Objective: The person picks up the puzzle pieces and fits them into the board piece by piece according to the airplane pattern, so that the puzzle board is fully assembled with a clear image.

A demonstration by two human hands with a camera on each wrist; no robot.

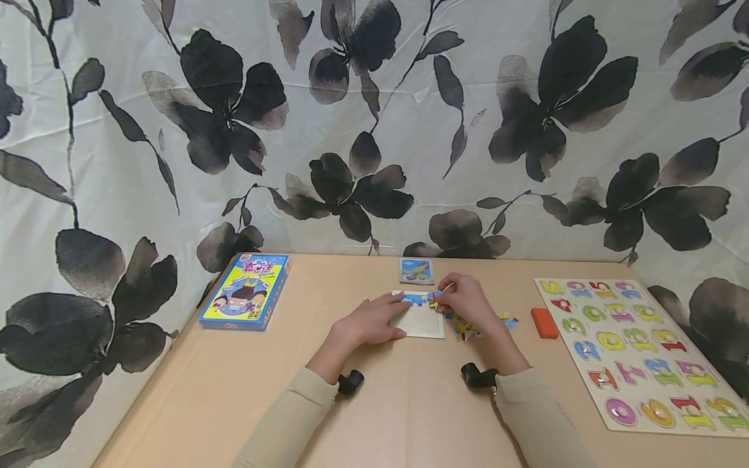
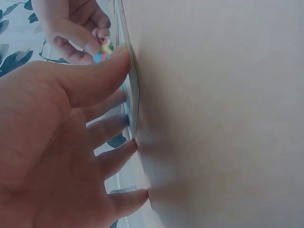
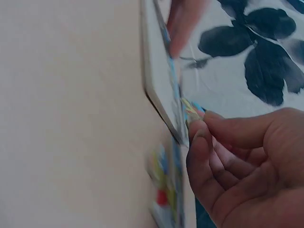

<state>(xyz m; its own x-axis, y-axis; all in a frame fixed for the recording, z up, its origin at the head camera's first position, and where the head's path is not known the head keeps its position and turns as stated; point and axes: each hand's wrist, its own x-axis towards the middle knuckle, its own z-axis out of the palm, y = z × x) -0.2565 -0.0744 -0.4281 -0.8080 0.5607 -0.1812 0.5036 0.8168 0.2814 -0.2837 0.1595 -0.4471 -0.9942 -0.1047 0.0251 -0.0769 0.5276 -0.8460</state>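
Note:
A small white puzzle board (image 1: 426, 326) lies on the table with a strip of blue pieces (image 1: 414, 299) along its far side. My left hand (image 1: 374, 321) rests on the board's left part, fingers stretched out; the left wrist view shows the thumb (image 2: 107, 71) at its near edge. With thumb and index finger, my right hand (image 1: 468, 300) pinches a small colourful puzzle piece (image 3: 191, 110) over the board's far right corner. Loose puzzle pieces (image 1: 465, 330) are heaped beside the board, under the right hand and wrist.
Behind the board lies a small picture card (image 1: 416, 271) in a tray. A blue and yellow box (image 1: 246, 292) stands at the left. To the right are a red block (image 1: 544, 324) and a large number puzzle board (image 1: 638, 354). A flowered cloth (image 1: 363, 130) hangs behind the table.

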